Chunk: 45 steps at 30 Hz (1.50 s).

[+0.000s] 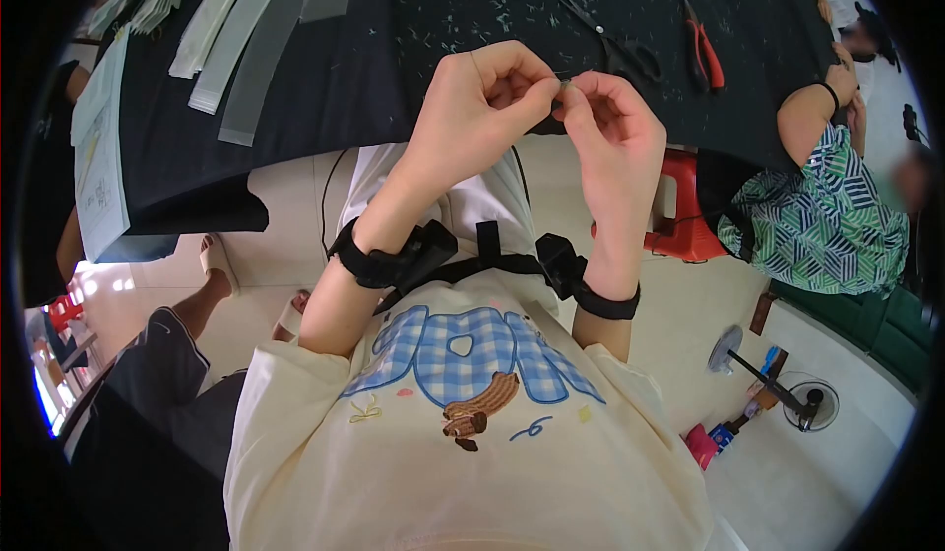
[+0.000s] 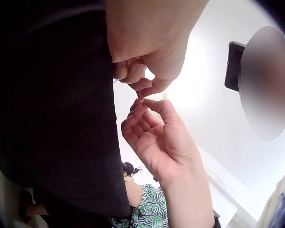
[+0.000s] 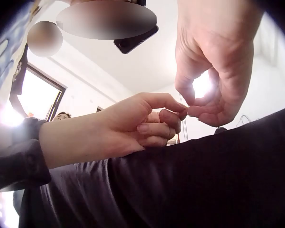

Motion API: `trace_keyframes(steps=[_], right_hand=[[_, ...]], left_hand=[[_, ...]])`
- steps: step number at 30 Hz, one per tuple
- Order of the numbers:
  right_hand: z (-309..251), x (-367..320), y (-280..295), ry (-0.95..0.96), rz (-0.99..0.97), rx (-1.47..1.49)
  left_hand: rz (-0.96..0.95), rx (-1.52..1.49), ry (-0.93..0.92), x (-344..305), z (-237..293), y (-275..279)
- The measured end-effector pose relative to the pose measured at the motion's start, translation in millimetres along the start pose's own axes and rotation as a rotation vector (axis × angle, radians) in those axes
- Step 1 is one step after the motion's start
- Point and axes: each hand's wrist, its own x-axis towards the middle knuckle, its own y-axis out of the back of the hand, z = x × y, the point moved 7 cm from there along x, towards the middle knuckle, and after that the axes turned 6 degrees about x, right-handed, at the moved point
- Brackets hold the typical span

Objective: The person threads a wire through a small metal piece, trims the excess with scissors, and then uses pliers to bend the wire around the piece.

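In the head view my left hand (image 1: pixel 482 108) and right hand (image 1: pixel 620 137) meet fingertip to fingertip near the table's front edge. Between them they pinch a tiny thin piece (image 1: pixel 564 83), mostly covered by the fingers; its kind I cannot tell. A yellowish speck of it (image 2: pixel 143 99) shows in the left wrist view, where the left hand (image 2: pixel 152 47) comes from above and the right hand (image 2: pixel 157 142) from below. Thumb and forefinger do the pinching on each side, the other fingers curled. The right wrist view has the left hand (image 3: pixel 133 123) and right hand (image 3: pixel 218 61) touching at their tips.
Black-handled scissors (image 1: pixel 630 57) and red-handled pliers (image 1: pixel 703 54) lie on the black tablecloth (image 1: pixel 325 108) beyond the hands, among scattered small clippings. Clear plastic strips (image 1: pixel 246 59) and a paper sheet (image 1: pixel 101 147) are at left. A red stool (image 1: pixel 679 211) and a seated person are at right.
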Motion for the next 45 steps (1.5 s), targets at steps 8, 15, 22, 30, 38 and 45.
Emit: trace_keyframes(steps=[8,15,22,30,38,45], right_hand=[[0.2,-1.0,0.6,0.021,-0.012,0.026],[-4.9,-2.7,3.5,0.029,0.011,0.017],[-5.5,-1.5,0.9,0.049,-0.006,-0.023],[-3.4,-0.3,1.4,0.047,0.004,-0.045],[-1.5,-2.7,4.3,0.047,0.0,-0.051],[-8.1,-3.0,3.9,0.13,0.014,-0.035]], left_hand=[[0.086,-0.071,-0.061,2.1,-5.0,0.0],[0.023,-0.015,-0.01,0.5,-3.4,-0.4],[0.02,-0.001,-0.024,0.8,-3.0,-1.0],[0.022,0.018,-0.032,0.3,-2.7,-1.2],[0.1,-0.033,-0.063,1.2,-1.6,0.3],[0.092,-0.045,-0.057,1.6,-4.3,-1.3]])
